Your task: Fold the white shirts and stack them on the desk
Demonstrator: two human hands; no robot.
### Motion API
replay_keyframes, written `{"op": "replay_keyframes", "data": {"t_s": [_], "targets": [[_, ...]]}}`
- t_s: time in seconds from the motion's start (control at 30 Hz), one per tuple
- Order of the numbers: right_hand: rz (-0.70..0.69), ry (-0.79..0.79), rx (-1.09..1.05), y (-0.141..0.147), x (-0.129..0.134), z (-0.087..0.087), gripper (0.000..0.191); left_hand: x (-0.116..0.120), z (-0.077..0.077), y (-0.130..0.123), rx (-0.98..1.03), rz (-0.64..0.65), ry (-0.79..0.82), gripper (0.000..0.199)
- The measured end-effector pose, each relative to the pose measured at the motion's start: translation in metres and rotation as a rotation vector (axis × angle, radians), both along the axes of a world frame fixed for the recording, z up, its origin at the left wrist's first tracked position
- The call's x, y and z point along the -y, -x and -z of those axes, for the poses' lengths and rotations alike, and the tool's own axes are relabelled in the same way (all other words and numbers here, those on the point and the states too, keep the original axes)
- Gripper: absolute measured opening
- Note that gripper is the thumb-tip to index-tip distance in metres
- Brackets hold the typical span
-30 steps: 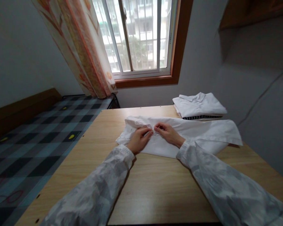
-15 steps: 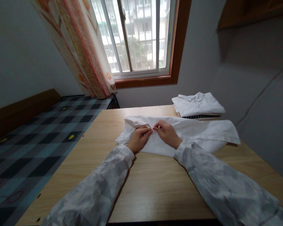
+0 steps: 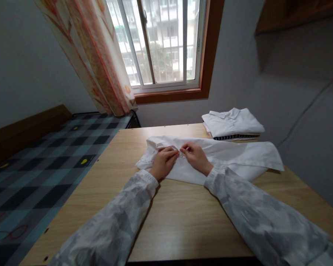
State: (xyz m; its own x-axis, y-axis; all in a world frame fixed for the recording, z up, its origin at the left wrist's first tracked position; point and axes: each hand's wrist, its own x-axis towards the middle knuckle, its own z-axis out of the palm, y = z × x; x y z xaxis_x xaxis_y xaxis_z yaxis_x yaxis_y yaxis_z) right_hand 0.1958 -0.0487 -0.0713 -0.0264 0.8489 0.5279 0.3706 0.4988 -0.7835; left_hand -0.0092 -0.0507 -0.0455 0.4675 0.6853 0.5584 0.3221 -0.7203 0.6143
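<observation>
A white shirt [image 3: 233, 153] lies folded lengthwise across the wooden table, its collar end to the left and a loose flap reaching to the right. My left hand [image 3: 164, 162] pinches the shirt's cloth near its left part, fingers pressed together. Close beside it, my right hand [image 3: 195, 157] pinches the same cloth between thumb and fingertips. The fingertips of both hands almost meet over a small gathered spot. What exactly lies between them is too small to make out.
A stack of folded clothes [image 3: 233, 123], a white shirt on top, sits at the table's back right. The wooden table [image 3: 183, 221] stands beside a bed with a checked sheet [image 3: 52, 173]. Behind are a window [image 3: 163, 44] and a patterned curtain [image 3: 100, 55].
Both hands stay at the same spot on the shirt, with only tiny finger movement. The shirt and the stack have not visibly moved.
</observation>
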Motion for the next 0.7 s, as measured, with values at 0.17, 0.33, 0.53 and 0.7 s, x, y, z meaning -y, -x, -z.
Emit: {"op": "replay_keyframes", "data": {"t_s": [0.17, 0.33, 0.53, 0.7], "targets": [[-0.033, -0.076, -0.012, 0.003, 0.004, -0.005, 0.014, 0.003, 0.002, -0.007, 0.082, -0.136, 0.181, 0.034], [-0.159, -0.012, -0.077, 0.002, -0.003, 0.003, 0.016, 0.006, 0.002, -0.009, 0.063, -0.204, 0.191, 0.032], [-0.096, -0.007, -0.007, 0.001, -0.003, 0.002, 0.016, 0.009, 0.004, -0.009, 0.037, -0.196, 0.196, 0.022], [-0.133, -0.028, -0.009, -0.001, 0.002, -0.004, 0.016, 0.009, 0.003, -0.009, 0.064, -0.181, 0.190, 0.023]]}}
